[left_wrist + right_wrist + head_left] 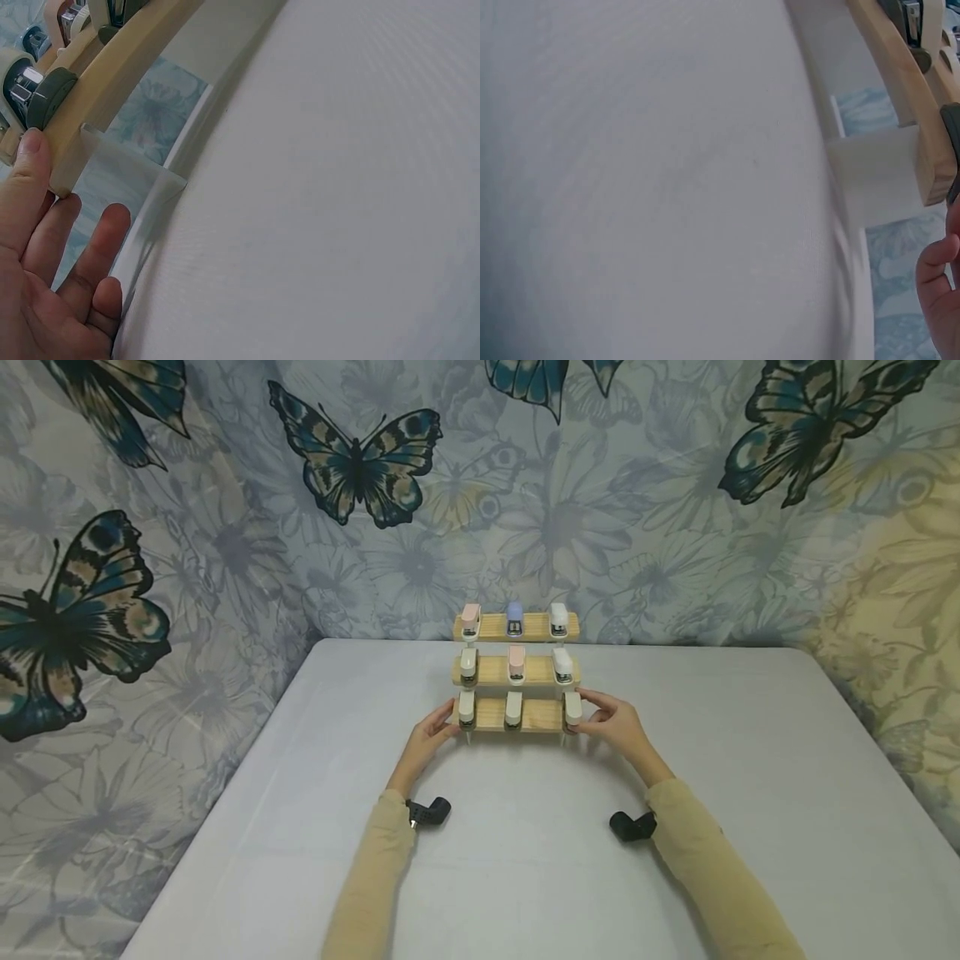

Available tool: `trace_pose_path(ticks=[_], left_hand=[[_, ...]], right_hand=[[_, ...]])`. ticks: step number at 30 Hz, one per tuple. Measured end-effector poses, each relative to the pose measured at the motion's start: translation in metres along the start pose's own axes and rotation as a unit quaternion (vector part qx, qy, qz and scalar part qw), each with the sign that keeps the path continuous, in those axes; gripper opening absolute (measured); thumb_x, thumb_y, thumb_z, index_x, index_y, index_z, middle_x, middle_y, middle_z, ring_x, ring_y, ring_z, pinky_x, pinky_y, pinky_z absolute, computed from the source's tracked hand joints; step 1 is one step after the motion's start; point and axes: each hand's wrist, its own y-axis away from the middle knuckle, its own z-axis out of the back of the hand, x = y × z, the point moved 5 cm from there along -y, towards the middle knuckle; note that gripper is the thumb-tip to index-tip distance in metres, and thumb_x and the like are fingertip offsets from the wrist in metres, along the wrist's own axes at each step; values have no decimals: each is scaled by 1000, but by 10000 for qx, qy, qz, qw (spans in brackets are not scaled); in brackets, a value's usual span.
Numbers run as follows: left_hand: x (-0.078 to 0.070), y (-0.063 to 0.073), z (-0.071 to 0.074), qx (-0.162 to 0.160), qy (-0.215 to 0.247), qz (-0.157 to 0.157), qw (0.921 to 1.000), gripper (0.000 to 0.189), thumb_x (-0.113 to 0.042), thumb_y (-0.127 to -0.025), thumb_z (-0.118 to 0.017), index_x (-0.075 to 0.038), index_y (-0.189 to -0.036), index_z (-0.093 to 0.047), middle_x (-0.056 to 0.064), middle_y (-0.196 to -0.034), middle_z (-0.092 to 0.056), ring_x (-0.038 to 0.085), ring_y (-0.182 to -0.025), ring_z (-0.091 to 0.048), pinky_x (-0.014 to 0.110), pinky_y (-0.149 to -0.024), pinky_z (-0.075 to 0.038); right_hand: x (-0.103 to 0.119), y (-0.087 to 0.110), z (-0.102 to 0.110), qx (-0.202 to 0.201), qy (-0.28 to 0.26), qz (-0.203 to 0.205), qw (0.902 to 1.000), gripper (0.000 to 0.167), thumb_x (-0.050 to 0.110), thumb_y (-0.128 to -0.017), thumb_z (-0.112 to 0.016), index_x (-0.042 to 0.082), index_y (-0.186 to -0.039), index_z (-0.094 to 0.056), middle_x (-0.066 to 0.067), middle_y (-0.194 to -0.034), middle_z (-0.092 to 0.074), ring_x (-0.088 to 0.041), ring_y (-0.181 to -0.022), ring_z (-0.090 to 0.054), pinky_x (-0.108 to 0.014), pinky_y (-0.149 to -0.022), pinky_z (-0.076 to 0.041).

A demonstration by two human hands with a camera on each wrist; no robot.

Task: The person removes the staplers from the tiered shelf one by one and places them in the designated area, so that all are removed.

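A three-tier wooden display rack stands toward the back of the white table. Small staplers sit in rows on its shelves: pink, blue and white ones above, cream ones on the lowest shelf. My left hand pinches the lowest shelf's left end, thumb in front beside a stapler, the other fingers below and behind. At the right end, my right hand holds the same shelf beside the end stapler; the right wrist view cuts off most of that hand.
Translucent legs support the rack. The white-covered table extends in front and to both sides. Behind it hangs a butterfly-patterned backdrop. Black devices are strapped to both wrists.
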Motion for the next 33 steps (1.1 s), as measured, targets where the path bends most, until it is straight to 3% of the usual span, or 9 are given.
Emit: trace_pose_path(ticks=[5,13,23,29,33], left_hand=[[-16,5,-3,122,-72,-68,9999,53,-10,-89,-55,4,-135,-32,16,-140,-30,31,-120,-38,33,-94,-37],[-21,8,-3,117,-352,-105,9993,52,-7,-90,-54,5,-135,-31,16,-138,-33,17,-97,-52,32,-89,-42],[-20,5,-5,130,-245,-33,9996,53,-9,-90,-55,4,-136,-31,16,-139,-32,29,-110,-47,32,-92,-39],[-20,8,-6,115,-283,21,9995,53,-7,-90,-55,5,-135,-31,17,-138,-32,24,-102,-51,34,-91,-40],[-22,9,-6,74,-282,-26,9996,52,-7,-90,-54,5,-135,-31,18,-137,-33,18,-97,-53,34,-88,-42]], right_hand=[[-3,3,8,5,-61,-150,9999,62,8,-69,-77,1,-125,-51,-18,-125,-48,-8,-58,-53,-22,-50,-44],[-7,8,19,95,-233,-245,9994,63,4,-71,-75,-2,-127,-47,-22,-128,-44,-8,-58,-53,-22,-54,-46],[-11,17,29,60,212,-494,9985,67,16,-72,-76,3,-130,-45,-19,-131,-41,-8,-60,-55,-24,-56,-49],[-22,21,30,263,113,-764,9967,69,21,-73,-75,4,-132,-43,-17,-134,-39,-13,-66,-61,-24,-56,-49],[-28,22,31,296,50,-755,9967,69,22,-74,-75,6,-132,-43,-17,-135,-37,-14,-62,-59,-23,-54,-48]])
